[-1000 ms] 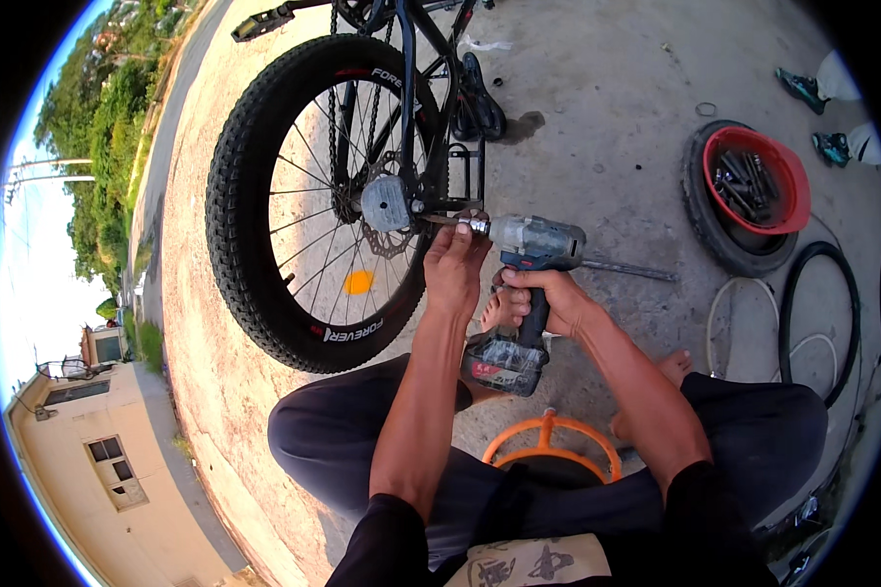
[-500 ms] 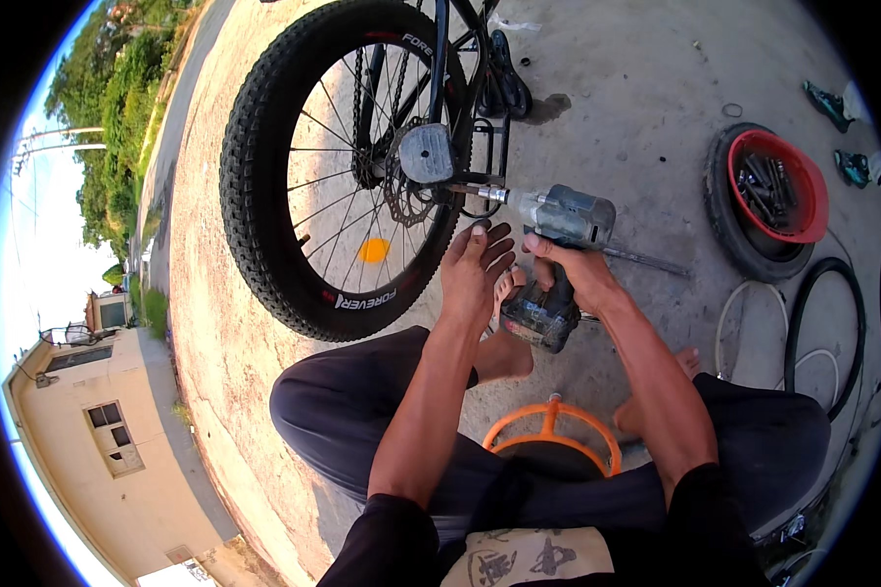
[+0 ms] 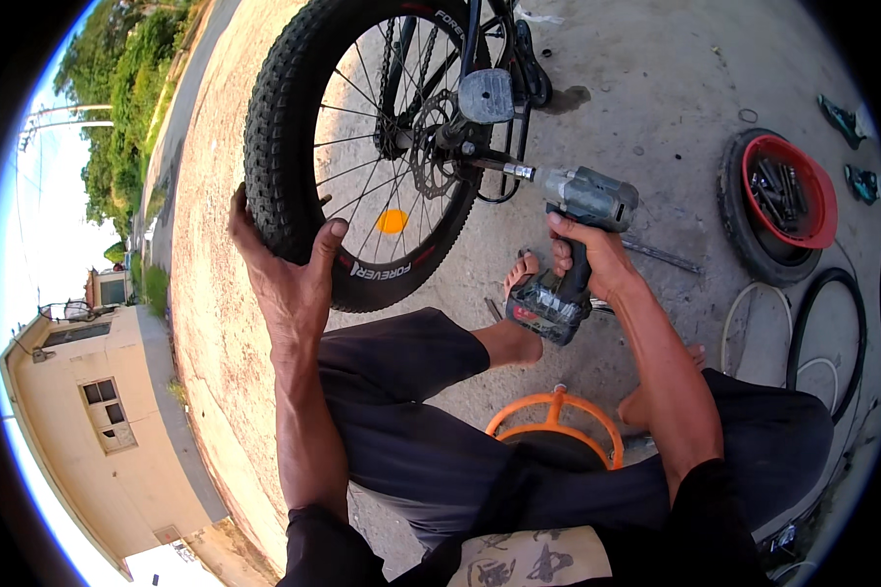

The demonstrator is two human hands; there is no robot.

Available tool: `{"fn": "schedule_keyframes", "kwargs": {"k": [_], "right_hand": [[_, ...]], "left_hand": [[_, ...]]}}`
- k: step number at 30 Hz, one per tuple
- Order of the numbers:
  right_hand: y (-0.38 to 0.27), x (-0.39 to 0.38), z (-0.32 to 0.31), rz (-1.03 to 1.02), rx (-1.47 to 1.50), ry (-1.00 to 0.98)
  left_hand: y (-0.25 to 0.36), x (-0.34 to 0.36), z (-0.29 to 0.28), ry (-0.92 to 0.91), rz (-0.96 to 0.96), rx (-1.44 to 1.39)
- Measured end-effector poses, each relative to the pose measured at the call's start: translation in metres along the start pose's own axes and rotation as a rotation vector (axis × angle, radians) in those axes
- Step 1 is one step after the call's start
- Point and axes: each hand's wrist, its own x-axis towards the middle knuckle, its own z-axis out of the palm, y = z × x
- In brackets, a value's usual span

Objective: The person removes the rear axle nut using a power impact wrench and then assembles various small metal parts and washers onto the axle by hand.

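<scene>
My left hand (image 3: pixel 292 279) is wrapped round the near left part of a fat knobbly bicycle tyre (image 3: pixel 276 186), thumb on the sidewall and fingers over the tread. In my right hand (image 3: pixel 602 259) is a cordless impact wrench (image 3: pixel 597 199), held by its grip, battery downward. Its silver socket (image 3: pixel 519 171) points left at the black crank arm (image 3: pixel 489 157); whether it is seated on a bolt I cannot tell. Above the crank sits a worn grey pedal (image 3: pixel 486 95). A brake disc (image 3: pixel 431 147) and a yellow reflector (image 3: pixel 393 222) show on the wheel.
A red basin (image 3: pixel 827 210) of metal tools rests on a loose tyre (image 3: pixel 739 230) at the right. Hoses or tubes (image 3: pixel 803 313) lie nearby, and a metal bar (image 3: pixel 666 256) is behind the wrench. Between my legs stands an orange-framed stool (image 3: pixel 548 399). Another person's shoes (image 3: pixel 840 122) show far right.
My left hand has moved left from beside the wrench and taken hold of the tyre. In the picture, the bicycle and wrench sit slightly further right, and the pedal has moved up.
</scene>
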Motion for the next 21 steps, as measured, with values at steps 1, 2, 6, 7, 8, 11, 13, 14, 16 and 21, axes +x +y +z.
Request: {"fn": "schedule_keyframes", "kwargs": {"k": [1, 2, 6, 7, 8, 11, 13, 14, 16, 21], "right_hand": [[0.000, 0.000, 0.002, 0.001, 0.001, -0.002], [-0.001, -0.001, 0.002, 0.010, 0.016, -0.020], [-0.004, -0.004, 0.002, 0.089, 0.100, -0.027], [-0.004, -0.004, 0.003, 0.089, 0.099, -0.026], [-0.003, -0.005, 0.004, 0.093, 0.116, -0.027], [0.001, -0.003, 0.000, 0.096, 0.120, -0.024], [0.001, -0.001, -0.001, 0.094, 0.110, -0.022], [-0.001, -0.002, 0.000, 0.101, 0.102, -0.009], [-0.001, -0.004, 0.002, 0.107, 0.097, 0.005], [0.000, -0.011, 0.009, 0.097, 0.144, -0.076]], "left_hand": [[-0.004, 0.000, -0.001, 0.000, 0.000, 0.003], [0.000, 0.002, -0.001, -0.042, -0.176, -0.156], [-0.003, 0.002, 0.009, 0.008, -0.276, -0.281], [-0.002, 0.002, 0.008, 0.009, -0.298, -0.274], [-0.002, 0.003, 0.008, 0.006, -0.299, -0.276], [-0.002, 0.004, 0.009, -0.009, -0.288, -0.246], [-0.001, 0.004, 0.011, 0.008, -0.289, -0.276], [-0.003, 0.004, 0.011, 0.006, -0.288, -0.274], [-0.009, 0.004, 0.010, 0.004, -0.286, -0.261], [-0.008, 0.005, 0.010, 0.010, -0.277, -0.250]]}}
